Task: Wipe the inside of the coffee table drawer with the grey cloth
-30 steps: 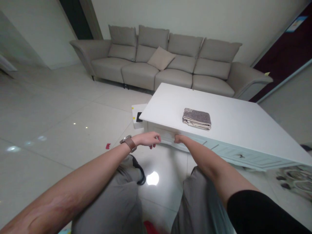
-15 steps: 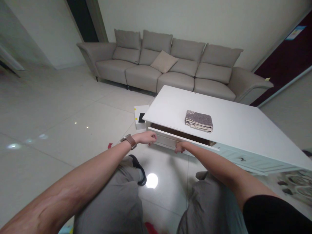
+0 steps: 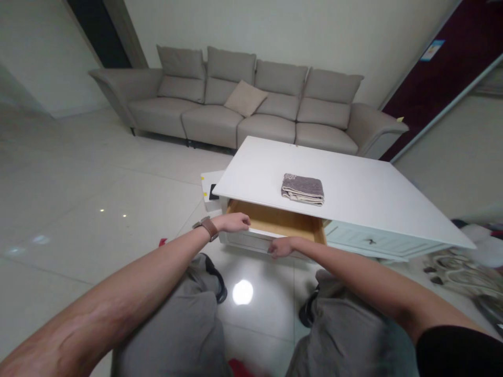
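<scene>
A drawer (image 3: pixel 271 219) with a pale wooden inside and a white front stands pulled out of the white coffee table (image 3: pixel 353 188). Curled fingers of my left hand (image 3: pixel 234 222) rest at the top edge of the drawer front, near its left corner. My right hand (image 3: pixel 282 247) is closed at the middle of the same front; the handle beneath it is hidden. No objects show in the visible part of the drawer. On the tabletop above it lies a folded grey-brown towel (image 3: pixel 302 188) with light edges.
Behind the table runs a long grey sofa (image 3: pixel 212 123) with a beige cushion (image 3: pixel 245 98). Left of the table, a white box (image 3: pixel 209 198) sits on the tiled floor. A second drawer front (image 3: pixel 361 241), closed, is to the right. My knees flank the space below my hands.
The drawer has come out further toward me, showing more of its wooden inside. Both hands have moved along with it. My view has shifted to the right.
</scene>
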The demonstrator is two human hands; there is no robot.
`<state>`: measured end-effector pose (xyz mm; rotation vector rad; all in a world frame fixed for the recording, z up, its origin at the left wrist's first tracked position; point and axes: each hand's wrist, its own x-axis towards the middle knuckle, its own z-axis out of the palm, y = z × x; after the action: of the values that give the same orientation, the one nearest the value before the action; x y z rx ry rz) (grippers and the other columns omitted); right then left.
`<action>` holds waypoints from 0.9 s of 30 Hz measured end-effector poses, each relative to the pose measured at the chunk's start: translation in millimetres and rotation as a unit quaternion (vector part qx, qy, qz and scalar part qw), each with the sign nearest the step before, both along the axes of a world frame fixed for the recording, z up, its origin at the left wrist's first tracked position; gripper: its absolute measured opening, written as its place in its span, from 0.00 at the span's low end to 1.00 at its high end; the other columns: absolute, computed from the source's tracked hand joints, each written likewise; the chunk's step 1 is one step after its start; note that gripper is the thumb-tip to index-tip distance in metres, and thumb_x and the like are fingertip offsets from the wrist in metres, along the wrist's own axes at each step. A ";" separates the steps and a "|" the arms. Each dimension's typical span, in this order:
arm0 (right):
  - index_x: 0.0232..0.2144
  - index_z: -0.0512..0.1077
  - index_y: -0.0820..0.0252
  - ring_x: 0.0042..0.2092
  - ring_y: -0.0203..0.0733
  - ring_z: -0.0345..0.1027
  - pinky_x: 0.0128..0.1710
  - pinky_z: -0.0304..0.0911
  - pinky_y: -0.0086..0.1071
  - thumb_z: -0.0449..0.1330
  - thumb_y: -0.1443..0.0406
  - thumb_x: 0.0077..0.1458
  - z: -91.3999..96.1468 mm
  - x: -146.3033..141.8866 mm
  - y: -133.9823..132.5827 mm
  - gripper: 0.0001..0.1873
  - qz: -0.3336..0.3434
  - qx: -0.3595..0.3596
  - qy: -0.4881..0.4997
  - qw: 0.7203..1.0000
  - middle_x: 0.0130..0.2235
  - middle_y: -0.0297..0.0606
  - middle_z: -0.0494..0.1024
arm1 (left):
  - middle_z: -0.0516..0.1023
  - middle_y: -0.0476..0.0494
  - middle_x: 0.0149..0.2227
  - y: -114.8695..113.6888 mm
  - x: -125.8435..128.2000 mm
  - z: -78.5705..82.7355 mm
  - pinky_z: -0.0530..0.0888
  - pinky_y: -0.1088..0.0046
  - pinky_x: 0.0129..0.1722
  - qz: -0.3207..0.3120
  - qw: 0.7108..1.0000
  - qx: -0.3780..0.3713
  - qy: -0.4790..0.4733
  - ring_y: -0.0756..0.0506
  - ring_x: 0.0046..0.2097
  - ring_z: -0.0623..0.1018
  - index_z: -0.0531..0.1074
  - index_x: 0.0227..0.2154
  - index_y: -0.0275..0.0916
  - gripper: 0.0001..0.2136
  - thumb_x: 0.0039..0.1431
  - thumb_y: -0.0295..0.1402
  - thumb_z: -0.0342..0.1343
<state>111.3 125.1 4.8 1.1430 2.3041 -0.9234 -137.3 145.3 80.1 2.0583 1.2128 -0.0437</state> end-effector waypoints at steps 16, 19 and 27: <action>0.43 0.81 0.66 0.48 0.57 0.78 0.45 0.70 0.40 0.57 0.70 0.56 20.5 101.4 -17.3 0.16 -0.066 0.204 -0.163 0.963 0.46 0.58 0.82 | 0.81 0.33 0.50 6.0 32.9 -33.2 0.74 0.67 0.48 -0.052 0.979 0.033 0.196 0.38 0.49 0.80 0.77 0.48 0.36 0.19 0.55 0.37 0.56; 0.44 0.81 0.66 0.49 0.56 0.78 0.46 0.70 0.40 0.54 0.70 0.58 18.6 105.8 -24.8 0.17 -0.065 0.219 -0.163 0.960 0.46 0.58 0.82 | 0.82 0.35 0.49 5.0 35.2 -32.8 0.75 0.68 0.47 -0.059 0.974 0.049 0.214 0.39 0.49 0.81 0.79 0.46 0.37 0.17 0.54 0.35 0.58; 0.44 0.81 0.67 0.49 0.53 0.77 0.46 0.68 0.36 0.59 0.71 0.53 22.6 101.6 -37.7 0.18 -0.038 0.205 -0.167 0.964 0.46 0.56 0.82 | 0.84 0.37 0.45 -4.0 40.0 -32.7 0.75 0.70 0.45 -0.090 0.962 0.072 0.248 0.40 0.47 0.81 0.82 0.41 0.37 0.15 0.49 0.25 0.60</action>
<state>212.9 87.4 27.4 1.4323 2.2305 -0.2432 -97.3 141.4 47.4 2.3658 1.3418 -0.6053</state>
